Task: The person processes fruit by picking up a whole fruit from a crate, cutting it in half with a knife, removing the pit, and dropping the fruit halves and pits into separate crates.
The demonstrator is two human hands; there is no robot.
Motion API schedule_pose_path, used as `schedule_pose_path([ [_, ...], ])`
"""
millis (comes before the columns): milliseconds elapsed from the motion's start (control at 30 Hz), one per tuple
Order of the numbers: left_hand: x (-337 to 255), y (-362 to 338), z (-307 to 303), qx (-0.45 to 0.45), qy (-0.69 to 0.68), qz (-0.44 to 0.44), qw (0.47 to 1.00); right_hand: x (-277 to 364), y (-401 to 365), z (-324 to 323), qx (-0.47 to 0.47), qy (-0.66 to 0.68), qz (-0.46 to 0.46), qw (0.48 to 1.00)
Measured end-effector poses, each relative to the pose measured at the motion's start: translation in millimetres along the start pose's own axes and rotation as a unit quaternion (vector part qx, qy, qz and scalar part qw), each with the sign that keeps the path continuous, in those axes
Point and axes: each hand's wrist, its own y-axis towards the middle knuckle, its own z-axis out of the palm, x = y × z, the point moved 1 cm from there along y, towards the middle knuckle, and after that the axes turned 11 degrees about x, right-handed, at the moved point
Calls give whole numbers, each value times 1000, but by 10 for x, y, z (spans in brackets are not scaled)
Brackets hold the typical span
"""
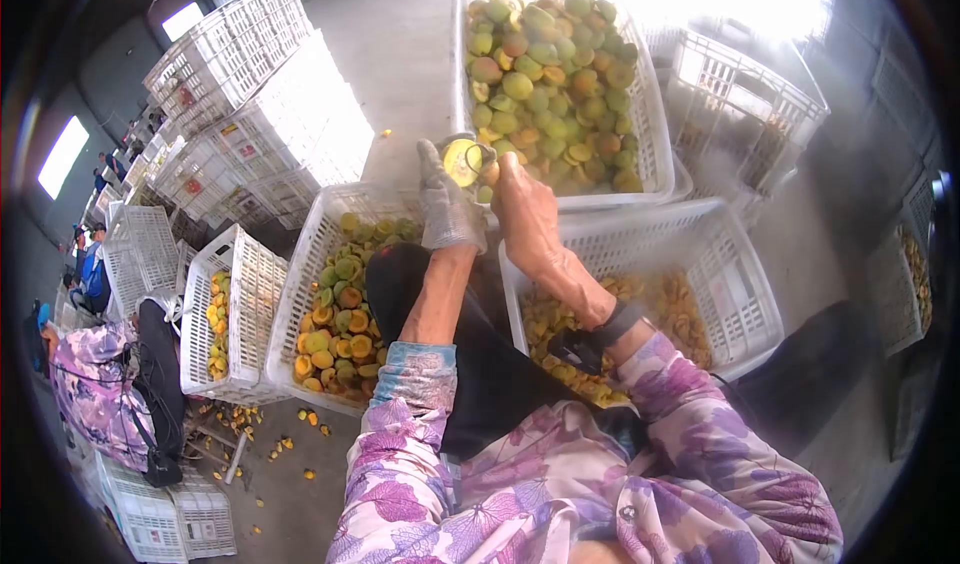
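Note:
My left hand (446,209), in a worn pale glove, is closed around a cut yellow peach (459,166), its flesh facing up. Bare, with a dark band at the wrist, my right hand (530,214) is closed on a small ring-ended pitting tool (482,157). The dark ring meets the fruit's right side; most of the handle is hidden in my fingers. Both hands are above the near edge of a white crate (560,202) heaped with green and orange-tinged peaches (550,89).
Below my right forearm, a white crate (700,229) holds yellow-orange pieces. Another crate (285,314) on the left contains cut fruit. Stacked crates (300,114) rise at far left. Fruit scraps (285,444) litter the floor. A person in a floral top (95,394) is at left.

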Motion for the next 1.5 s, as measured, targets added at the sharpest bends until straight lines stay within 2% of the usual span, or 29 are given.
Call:
schedule_pose_path([
  [67, -15, -51, 59, -3, 8, -13, 1000, 14, -8, 36, -14, 9, -8, 1000],
  [133, -7, -51, 88, -4, 38, 38, 999, 22, -9, 64, -29, 17, -18, 999],
  [233, -4, -73, 147, -64, 83, 57, 993, -4, 2, 115, 4, 1, 17, 1000],
  [333, 23, -31, 71, -38, 156, 80, 984, -51, 25, 151, 55, 72, 52, 995],
  [400, 57, -23, 73, -51, 123, 83, 988, -90, 51, 121, 75, 161, 16, 984],
  [433, 67, -34, 72, -64, 90, 86, 990, -95, 51, 80, 75, 161, 17, 984],
  [467, 67, -56, 62, -64, 91, 83, 990, -94, 36, 29, 67, 128, -30, 989],
  [500, 60, -71, 57, -49, 137, 92, 985, -83, 23, -10, 58, 94, -76, 991],
  [533, 55, -75, 54, -34, 181, 102, 978, -78, 21, -22, 57, 92, -75, 991],
  [567, 58, -70, 44, -32, 178, 103, 978, -81, 27, -21, 103, 115, -28, 988],
  [633, 68, -26, -14, -21, 109, 11, 994, -18, 66, -132, 146, 138, 16, 979],
  [700, 131, 61, -154, -4, 71, -31, 997, 121, 64, -400, 335, 231, 208, 890],
  [733, 180, 79, -184, 11, 29, -73, 997, 18, 46, -356, 325, 226, 157, 905],
  [767, 163, 16, -97, 12, 27, -77, 997, -151, -3, -222, 324, 225, 162, 904],
  [800, 83, -81, 62, 7, -22, -69, 997, -302, -25, -76, 207, 165, -7, 964],
  [833, 31, -143, 149, 1, -69, -60, 996, -350, -50, -3, 80, 99, -175, 976],
  [867, 35, -159, 151, -2, -69, -61, 996, -178, -42, -107, 82, 101, -174, 976],
  [900, 49, -163, 147, -25, -55, -61, 996, -48, -24, -208, 185, 126, -30, 974],
  [933, 59, -160, 138, -47, -40, -62, 996, 163, -2, -363, 281, 146, 116, 941],
  [967, 59, -159, 113, -50, -39, -64, 996, 246, -17, -413, 368, 162, 258, 879],
  [1033, 70, -145, 88, 5, -13, -68, 998, 41, -117, -313, 364, 223, 300, 853],
  [1067, 121, -137, 87, 4, -16, -71, 997, -133, -196, -201, 253, 164, 102, 948],
  [1100, 181, -116, 85, -15, -41, -71, 997, -257, -258, -102, 127, 94, -106, 982],
  [1133, 201, -119, 94, -34, -63, -72, 995, -286, -269, -54, 89, 14, -105, 990],
  [1167, 193, -121, 85, -34, -62, -74, 995, -330, -283, -28, 89, 15, -102, 991],
  [1233, 151, -88, 62, -51, -89, -158, 982, -379, -256, -23, 131, 0, -92, 987],
  [1367, 253, -11, -48, -22, -49, -120, 991, -352, -265, -137, 147, 11, -135, 980],
  [1433, 219, -56, 11, -53, -40, -125, 990, -258, -200, -117, 230, 107, -36, 967],
  [1500, 103, -103, 89, -46, 10, -127, 991, -147, -194, -166, 240, 118, 9, 963],
])
